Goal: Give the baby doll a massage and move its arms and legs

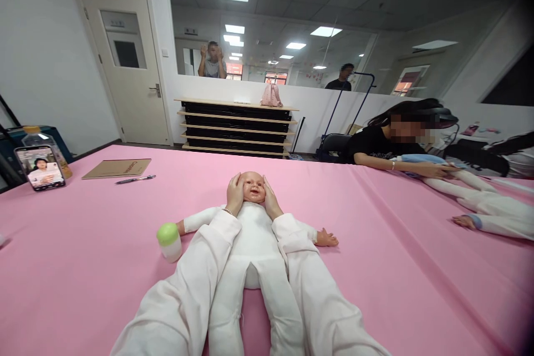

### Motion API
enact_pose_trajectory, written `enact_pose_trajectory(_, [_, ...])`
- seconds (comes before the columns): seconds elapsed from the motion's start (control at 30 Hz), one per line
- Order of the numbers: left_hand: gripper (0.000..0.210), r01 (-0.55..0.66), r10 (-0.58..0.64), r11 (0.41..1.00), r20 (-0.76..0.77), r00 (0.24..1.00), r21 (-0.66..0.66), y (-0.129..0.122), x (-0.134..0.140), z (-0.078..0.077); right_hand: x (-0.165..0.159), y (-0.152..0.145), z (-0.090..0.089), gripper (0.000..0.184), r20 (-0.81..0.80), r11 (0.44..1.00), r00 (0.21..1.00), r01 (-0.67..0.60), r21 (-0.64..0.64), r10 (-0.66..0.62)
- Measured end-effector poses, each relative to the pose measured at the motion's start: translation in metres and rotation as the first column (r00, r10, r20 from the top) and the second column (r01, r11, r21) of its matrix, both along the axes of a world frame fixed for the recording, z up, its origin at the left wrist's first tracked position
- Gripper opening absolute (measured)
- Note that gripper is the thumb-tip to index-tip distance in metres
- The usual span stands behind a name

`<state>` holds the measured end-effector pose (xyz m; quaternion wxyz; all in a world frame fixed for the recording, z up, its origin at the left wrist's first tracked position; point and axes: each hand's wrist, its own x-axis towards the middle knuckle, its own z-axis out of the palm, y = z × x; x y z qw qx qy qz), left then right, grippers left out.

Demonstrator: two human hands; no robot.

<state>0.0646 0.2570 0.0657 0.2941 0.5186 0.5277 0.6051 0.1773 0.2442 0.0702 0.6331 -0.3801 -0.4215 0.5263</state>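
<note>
A baby doll [252, 228] in a white cloth body lies face up on the pink-covered table, its feet toward me. My left hand [235, 194] rests against one side of the doll's head [254, 188], fingers stretched out along it. On the opposite side, my right hand [272, 198] lies the same way, flat against the cheek and temple. The doll's face shows between my palms, and its arms spread out to both sides. Beside the doll's hand on the left stands a small jar [169, 242] with a green lid.
A phone [40, 168] leans on a bottle [32, 134] at the left. Nearby are a brown notebook [117, 168] and a pen [136, 179]. At the right, another person [371, 144] handles a second doll [492, 203]. Low shelves [236, 128] stand behind the table.
</note>
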Motion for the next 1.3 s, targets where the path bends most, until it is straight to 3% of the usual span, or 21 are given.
enact_pose_trajectory(0.13, [0.037, -0.018, 0.023, 0.997, -0.066, 0.998, 0.082, -0.014, -0.001, 0.0, 0.005, -0.007, 0.0, 0.058, 0.03, 1.0, 1.0, 0.007, -0.012, -0.007])
enact_pose_trajectory(0.27, [0.045, 0.078, -0.008, 0.972, -0.306, 0.952, 0.22, -0.027, -0.001, -0.004, 0.012, -0.014, -0.007, 0.073, 0.124, 0.996, 0.989, -0.079, 0.035, 0.074])
enact_pose_trajectory(0.4, [0.063, 0.152, -0.058, 0.967, -0.403, 0.913, 0.205, -0.031, -0.004, -0.011, 0.015, -0.017, -0.015, 0.09, 0.196, 0.988, 0.971, -0.147, 0.053, 0.134])
enact_pose_trajectory(0.73, [0.084, 0.179, -0.087, 0.966, -0.417, 0.905, 0.188, -0.031, -0.007, -0.014, 0.017, -0.019, -0.015, 0.098, 0.208, 0.99, 0.97, -0.135, 0.038, 0.124])
enact_pose_trajectory(1.13, [0.061, 0.255, -0.161, 0.942, -0.37, 0.915, 0.22, -0.021, -0.012, -0.023, 0.014, -0.021, -0.012, 0.089, 0.074, 0.988, 0.985, -0.157, 0.01, 0.156])
enact_pose_trajectory(1.3, [0.07, 0.233, -0.151, 0.951, -0.353, 0.923, 0.204, -0.023, -0.012, -0.022, 0.015, -0.027, -0.005, 0.09, 0.067, 0.986, 0.985, -0.163, 0.017, 0.162])
